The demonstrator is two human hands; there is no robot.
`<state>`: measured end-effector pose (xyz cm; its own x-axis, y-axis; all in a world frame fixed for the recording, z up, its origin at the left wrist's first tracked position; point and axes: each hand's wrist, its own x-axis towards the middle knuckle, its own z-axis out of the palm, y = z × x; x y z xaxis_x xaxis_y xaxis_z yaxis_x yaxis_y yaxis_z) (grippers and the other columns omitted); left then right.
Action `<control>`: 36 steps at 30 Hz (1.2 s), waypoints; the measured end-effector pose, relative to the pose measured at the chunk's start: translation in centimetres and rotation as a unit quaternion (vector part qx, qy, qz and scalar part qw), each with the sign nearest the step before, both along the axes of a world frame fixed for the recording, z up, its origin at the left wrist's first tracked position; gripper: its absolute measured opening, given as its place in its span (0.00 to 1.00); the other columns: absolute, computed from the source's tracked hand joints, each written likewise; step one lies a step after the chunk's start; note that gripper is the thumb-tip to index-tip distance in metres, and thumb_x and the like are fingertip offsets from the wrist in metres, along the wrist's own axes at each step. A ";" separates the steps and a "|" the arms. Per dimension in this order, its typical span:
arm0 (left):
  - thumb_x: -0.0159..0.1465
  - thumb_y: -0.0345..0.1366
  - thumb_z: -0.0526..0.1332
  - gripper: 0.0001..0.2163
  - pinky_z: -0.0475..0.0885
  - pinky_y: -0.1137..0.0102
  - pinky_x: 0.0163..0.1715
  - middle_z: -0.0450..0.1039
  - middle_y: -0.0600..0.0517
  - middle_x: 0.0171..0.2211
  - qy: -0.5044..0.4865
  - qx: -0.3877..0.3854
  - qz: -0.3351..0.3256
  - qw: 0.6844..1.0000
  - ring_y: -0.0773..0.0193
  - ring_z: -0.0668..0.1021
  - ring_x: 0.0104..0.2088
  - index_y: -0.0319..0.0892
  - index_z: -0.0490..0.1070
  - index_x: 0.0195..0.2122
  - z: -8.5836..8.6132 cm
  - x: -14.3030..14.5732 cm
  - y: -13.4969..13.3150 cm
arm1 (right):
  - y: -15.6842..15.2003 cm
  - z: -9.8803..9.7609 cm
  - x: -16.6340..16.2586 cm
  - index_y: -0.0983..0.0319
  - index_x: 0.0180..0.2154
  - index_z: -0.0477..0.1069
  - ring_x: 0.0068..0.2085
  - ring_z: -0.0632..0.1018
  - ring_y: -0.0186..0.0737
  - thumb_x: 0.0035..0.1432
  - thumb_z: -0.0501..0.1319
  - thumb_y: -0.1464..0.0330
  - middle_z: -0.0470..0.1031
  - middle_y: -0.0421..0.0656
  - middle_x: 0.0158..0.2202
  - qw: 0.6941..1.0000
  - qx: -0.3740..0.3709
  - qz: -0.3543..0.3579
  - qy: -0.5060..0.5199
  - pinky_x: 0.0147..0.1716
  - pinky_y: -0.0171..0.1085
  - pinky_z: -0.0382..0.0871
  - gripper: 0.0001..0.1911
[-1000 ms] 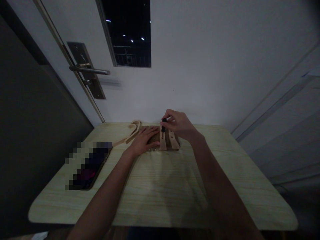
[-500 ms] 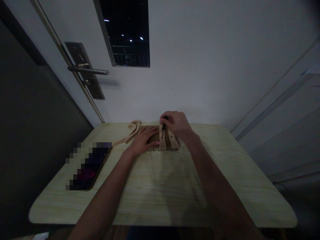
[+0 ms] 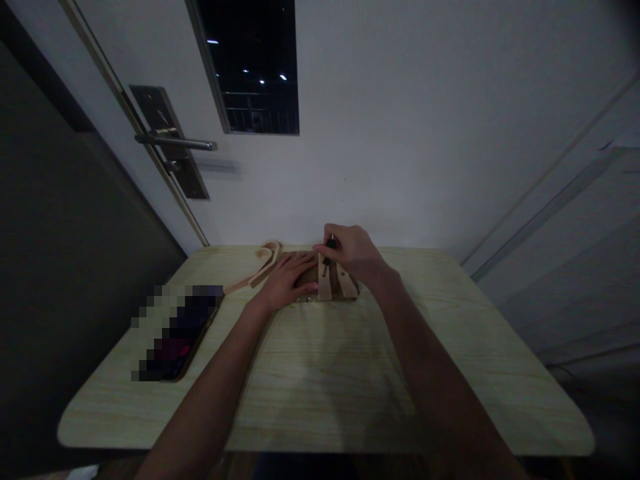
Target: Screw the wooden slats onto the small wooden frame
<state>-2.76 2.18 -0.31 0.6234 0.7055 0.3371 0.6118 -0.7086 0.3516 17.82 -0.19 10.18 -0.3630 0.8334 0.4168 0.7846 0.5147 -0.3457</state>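
A small wooden assembly (image 3: pixel 334 285) of flat slats lies at the far middle of the light wood table (image 3: pixel 325 373). My left hand (image 3: pixel 289 279) lies flat on its left part, fingers stretched out, pressing it down. My right hand (image 3: pixel 350 252) is closed round a small black-handled screwdriver (image 3: pixel 327 257) that stands upright with its tip on one pale slat.
Curved wooden pieces (image 3: pixel 263 267) lie just left of the assembly near the wall. A dark flat object, blurred out (image 3: pixel 176 332), rests on the table's left side. Behind stands a white door with a metal handle (image 3: pixel 175 141) and a dark window (image 3: pixel 253 67).
My right hand has dropped slightly and turned on the screwdriver, its fingers shifting round the handle. My left hand stays flat on the wood.
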 end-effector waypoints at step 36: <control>0.67 0.55 0.56 0.30 0.50 0.46 0.68 0.61 0.43 0.66 -0.001 0.002 -0.001 1.000 0.49 0.62 0.68 0.44 0.61 0.65 0.2 0.1 -0.2 | -0.4 -0.2 -0.8 0.59 0.35 0.75 0.30 0.72 0.38 0.66 0.52 0.49 0.77 0.43 0.29 0.985 0.016 -0.147 -0.083 0.26 0.36 0.48 0.23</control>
